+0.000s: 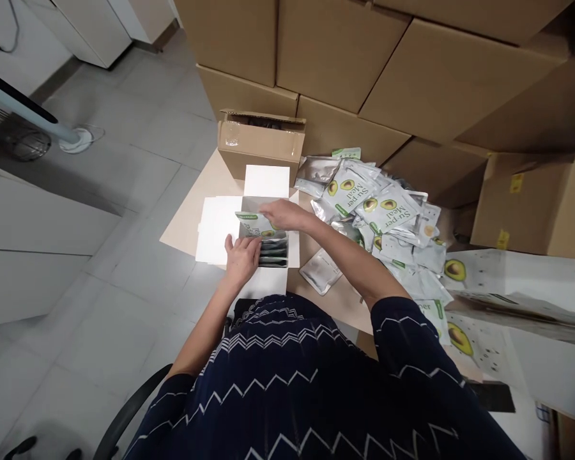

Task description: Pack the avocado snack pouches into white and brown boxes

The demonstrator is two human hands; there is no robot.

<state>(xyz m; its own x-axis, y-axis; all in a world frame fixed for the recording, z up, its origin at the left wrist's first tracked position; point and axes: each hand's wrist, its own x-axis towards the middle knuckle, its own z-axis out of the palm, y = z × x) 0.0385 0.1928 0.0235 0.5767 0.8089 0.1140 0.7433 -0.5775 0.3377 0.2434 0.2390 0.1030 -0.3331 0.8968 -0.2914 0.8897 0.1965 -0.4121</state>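
Note:
A small white carton (267,181) with its flaps spread open sits on a low cardboard surface in front of me. Several avocado-print pouches (272,250) stand filed inside it. My right hand (282,214) reaches over the carton with its fingers closed on the top edge of one pouch (253,223) that sits at the back of the row. My left hand (242,257) rests on the carton's left side, its fingers curled against the stacked pouches.
A heap of loose avocado pouches (378,211) lies to the right, with one silver pouch (320,271) apart near me. A small brown box (261,142) stands behind the carton. Large cardboard boxes (412,70) wall off the back. Flat printed cartons (498,287) lie at right.

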